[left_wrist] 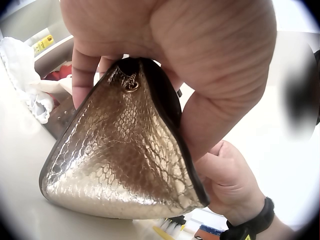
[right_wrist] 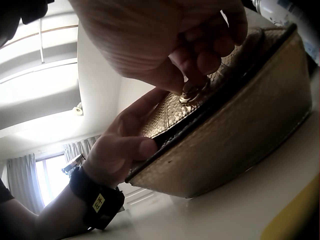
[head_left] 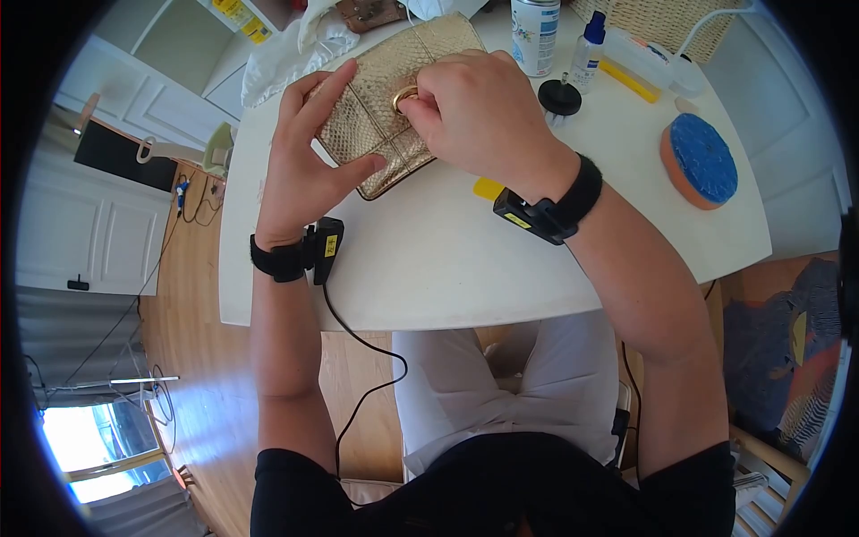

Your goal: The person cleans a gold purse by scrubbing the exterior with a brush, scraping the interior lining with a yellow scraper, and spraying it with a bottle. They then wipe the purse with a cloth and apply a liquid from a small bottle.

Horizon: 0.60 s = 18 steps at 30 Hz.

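A gold snakeskin-textured handbag (head_left: 358, 130) with dark edging stands on the table. My left hand (head_left: 309, 152) grips its left end, the thumb on the near side and the fingers spread over the far side. At that end, the left wrist view shows the folded side panel (left_wrist: 120, 160) and a small metal ring (left_wrist: 131, 87). My right hand (head_left: 488, 112) pinches the gold ring clasp (head_left: 403, 95) on the bag's upper face between thumb and fingers. A dark gap runs along the bag's edge below the clasp (right_wrist: 189, 97) in the right wrist view.
On the white table (head_left: 447, 268) stand a spray can (head_left: 535, 40), a blue-capped bottle (head_left: 588, 55) and a round black brush (head_left: 559, 97). A blue and orange sponge (head_left: 702, 159) lies at right. White cloth (head_left: 286, 67) lies behind my left hand.
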Tool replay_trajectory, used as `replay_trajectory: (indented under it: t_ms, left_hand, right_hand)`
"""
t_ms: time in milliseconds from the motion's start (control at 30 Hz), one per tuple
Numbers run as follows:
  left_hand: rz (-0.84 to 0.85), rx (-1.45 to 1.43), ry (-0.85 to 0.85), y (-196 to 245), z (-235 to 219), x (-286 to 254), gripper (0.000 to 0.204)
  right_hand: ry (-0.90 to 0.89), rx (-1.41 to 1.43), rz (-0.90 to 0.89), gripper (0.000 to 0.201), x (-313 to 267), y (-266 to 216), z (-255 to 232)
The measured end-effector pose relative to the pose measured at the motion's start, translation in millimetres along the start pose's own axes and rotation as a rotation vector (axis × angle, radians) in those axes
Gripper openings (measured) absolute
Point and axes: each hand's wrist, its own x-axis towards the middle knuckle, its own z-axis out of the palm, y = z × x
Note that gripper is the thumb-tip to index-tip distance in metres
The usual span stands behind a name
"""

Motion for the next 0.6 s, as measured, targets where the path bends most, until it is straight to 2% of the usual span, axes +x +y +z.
replay_trajectory:
  t_ms: [133,200,233,300,600]
  left_hand:
    - [0.002,-0.023,-0.004,-1.3,-0.1,0.6,0.093]
    - [0.009,-0.024,-0.003,-0.5,0.3,0.3,0.093]
    - [0.016,-0.027,-0.002,-0.3,0.2,0.3,0.093]
    - [0.016,-0.041,-0.003,-2.4,1.0,0.5,0.093]
    - [-0.009,-0.019,-0.008,1.7,-0.5,0.0,0.093]
  right_hand:
    - [-0.024,-0.005,0.002,0.021,-0.1,0.0,0.0]
    - [0.113,0.058,-0.054,0.013,0.0,1.9,5.4]
    - [0.114,0.058,-0.055,0.013,0.3,1.6,4.7]
    - [0.018,0.110,0.020,0.008,-0.7,1.8,0.9]
    - [0.006,0.127,-0.005,0.008,-1.0,5.5,0.4]
